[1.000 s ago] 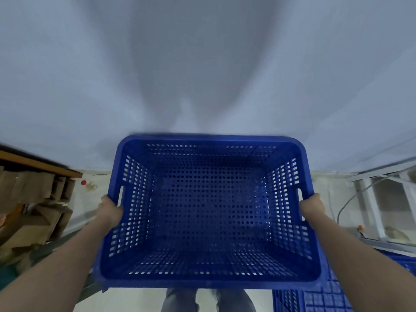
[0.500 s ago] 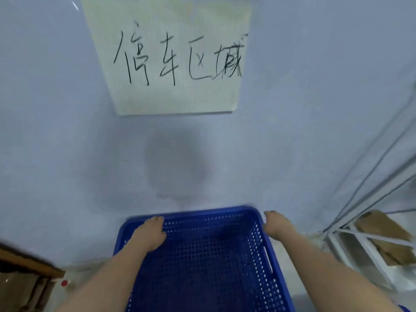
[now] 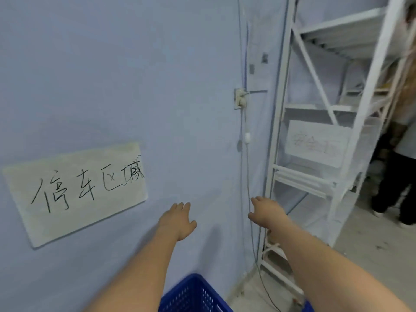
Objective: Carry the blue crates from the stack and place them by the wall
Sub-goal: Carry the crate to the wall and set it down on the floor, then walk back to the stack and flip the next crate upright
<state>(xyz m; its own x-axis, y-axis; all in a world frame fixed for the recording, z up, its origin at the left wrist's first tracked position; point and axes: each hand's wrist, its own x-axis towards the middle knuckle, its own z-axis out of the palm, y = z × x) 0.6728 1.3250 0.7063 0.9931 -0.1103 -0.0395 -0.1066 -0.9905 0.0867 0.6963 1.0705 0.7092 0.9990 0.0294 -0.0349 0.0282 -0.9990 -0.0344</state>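
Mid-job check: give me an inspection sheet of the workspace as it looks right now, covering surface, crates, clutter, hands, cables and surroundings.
Surface: concrete floor, grey, with small specks of dirt.
Job's things: one blue crate at the foot of the blue wall, only partly in view; no hand is on it.
Clutter: nothing seen.
Hands: left hand and right hand both raised above the crate, fingers relaxed, holding nothing.
Cables: a cord hangs from the wall socket down to the floor, right of the crate.
Surroundings: handwritten paper sign on the wall; white metal rack on the right, carrying a second sign; another person stands behind the rack.
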